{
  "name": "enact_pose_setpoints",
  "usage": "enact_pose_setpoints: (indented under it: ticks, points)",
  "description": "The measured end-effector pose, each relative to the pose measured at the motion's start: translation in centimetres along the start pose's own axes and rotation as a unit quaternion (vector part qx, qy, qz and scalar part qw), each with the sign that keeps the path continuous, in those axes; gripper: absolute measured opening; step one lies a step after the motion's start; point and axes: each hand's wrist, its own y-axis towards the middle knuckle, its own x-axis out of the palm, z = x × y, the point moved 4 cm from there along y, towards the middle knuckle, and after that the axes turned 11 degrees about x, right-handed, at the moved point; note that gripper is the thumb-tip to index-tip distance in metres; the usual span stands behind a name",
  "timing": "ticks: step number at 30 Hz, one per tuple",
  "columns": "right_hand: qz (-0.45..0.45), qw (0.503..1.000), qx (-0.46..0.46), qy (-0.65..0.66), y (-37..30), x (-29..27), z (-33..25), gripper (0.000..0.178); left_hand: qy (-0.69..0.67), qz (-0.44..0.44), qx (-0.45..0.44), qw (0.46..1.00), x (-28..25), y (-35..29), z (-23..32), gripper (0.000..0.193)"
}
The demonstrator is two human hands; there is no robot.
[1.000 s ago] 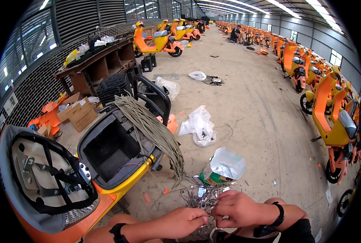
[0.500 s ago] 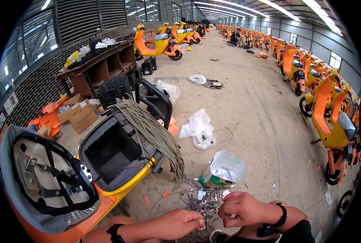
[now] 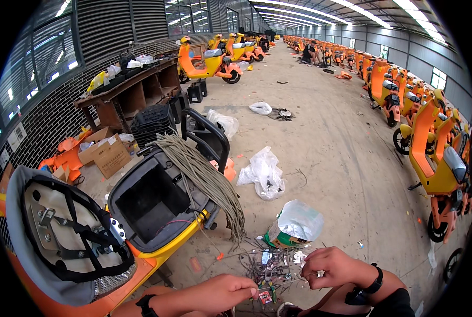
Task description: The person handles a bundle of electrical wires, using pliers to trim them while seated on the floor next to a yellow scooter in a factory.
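Note:
My left hand (image 3: pixel 222 292) is closed, thumb pressed on the fingers, pinching one end of a thin light wire (image 3: pixel 278 286). The wire stretches across to my right hand (image 3: pixel 332 268), whose curled fingers pinch its other end. Both hands are low in front, above a litter of scraps (image 3: pixel 262 267) on the floor. To the left stands a yellow and orange scooter (image 3: pixel 180 239) with its seat (image 3: pixel 66 238) flipped up and its dark storage box (image 3: pixel 154 201) exposed. A thick bundle of grey-green cables (image 3: pixel 207 182) drapes over the box's rear edge.
Just beyond my hands sits a green and white container (image 3: pixel 299 222) with a clear plastic liner. Plastic bags (image 3: pixel 263 171) lie on the floor farther off. Rows of scooters (image 3: pixel 431 153) line the right. A cardboard box (image 3: pixel 111 156) and a workbench (image 3: pixel 135 87) are at the left.
My hands have moved apart, the left one leftward and the right one rightward, and more of the wire shows between them. The view has shifted slightly.

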Motion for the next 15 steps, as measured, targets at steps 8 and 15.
enact_pose_setpoints:
  ticks: [8,15]
  points:
    - [-0.041,0.996,0.060,0.048,-1.0,-0.5,1.1,0.012,-0.030,-0.005,0.025,0.999,-0.4,-0.8,-0.8,0.027]
    - [-0.044,0.985,0.153,0.071,-1.8,-3.4,4.6,0.012,-0.028,0.158,0.066,0.985,-3.2,-2.7,-0.1,0.024]
